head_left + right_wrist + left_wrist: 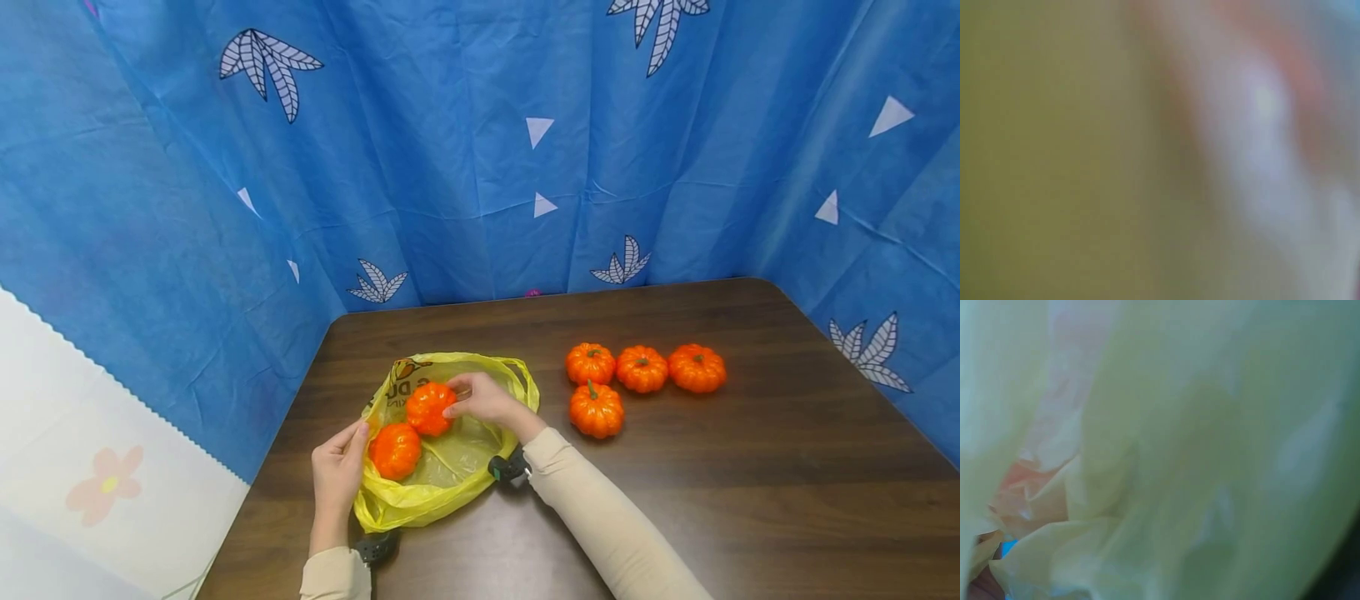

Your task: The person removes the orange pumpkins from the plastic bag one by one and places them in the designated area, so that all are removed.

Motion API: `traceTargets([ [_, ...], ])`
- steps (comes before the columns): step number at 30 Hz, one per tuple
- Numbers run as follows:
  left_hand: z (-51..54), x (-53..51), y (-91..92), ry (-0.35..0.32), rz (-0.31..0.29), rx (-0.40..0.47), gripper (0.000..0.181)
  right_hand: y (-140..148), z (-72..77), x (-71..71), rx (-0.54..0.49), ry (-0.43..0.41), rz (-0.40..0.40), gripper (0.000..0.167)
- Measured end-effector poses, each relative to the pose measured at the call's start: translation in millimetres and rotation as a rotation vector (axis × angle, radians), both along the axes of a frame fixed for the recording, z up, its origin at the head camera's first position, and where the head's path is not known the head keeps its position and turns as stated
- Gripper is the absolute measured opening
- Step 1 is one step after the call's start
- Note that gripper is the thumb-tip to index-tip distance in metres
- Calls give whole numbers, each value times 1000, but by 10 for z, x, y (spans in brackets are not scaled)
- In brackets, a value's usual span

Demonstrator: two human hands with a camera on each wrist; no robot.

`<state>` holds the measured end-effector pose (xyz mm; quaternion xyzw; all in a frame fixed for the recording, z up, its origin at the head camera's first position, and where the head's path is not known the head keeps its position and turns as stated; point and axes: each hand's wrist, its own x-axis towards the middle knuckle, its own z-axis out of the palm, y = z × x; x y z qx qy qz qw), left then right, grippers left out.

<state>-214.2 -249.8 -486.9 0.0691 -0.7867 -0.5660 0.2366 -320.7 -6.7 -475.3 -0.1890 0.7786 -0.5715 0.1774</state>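
A yellow plastic bag (pixel 457 500) lies with its mouth spread wide on the table. My left hand (pixel 337 471) pinches the bag's left rim between thumb and fingers. Over the bag's opening, my right hand (pixel 487 400) holds a small orange pumpkin (pixel 430 409) by its right side. Another orange pumpkin (pixel 395 452) sits inside the bag at the left, close to my left fingers. In the left wrist view, the bag's thin film (pixel 1166 456) fills nearly everything. The right wrist view is badly blurred.
Several more orange pumpkins stand in a cluster right of the bag, the nearest pumpkin (pixel 596 410) in front of the others. The dark wooden table (pixel 712 483) reaches back to a blue curtain (pixel 480 167). A white cloth (pixel 97 450) hangs at the left.
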Motion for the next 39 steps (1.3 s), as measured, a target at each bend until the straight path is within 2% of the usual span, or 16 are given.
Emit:
traceTargets([
  [7, -16, 16, -16, -15, 5, 23, 24, 11, 10, 35, -24, -18, 10, 53],
  [23, 3, 19, 13, -6, 28, -8, 25, 54, 19, 58, -39, -26, -8, 58],
  [39, 20, 10, -9, 29, 0, 7, 23, 185, 87, 84, -4, 55, 13, 55],
])
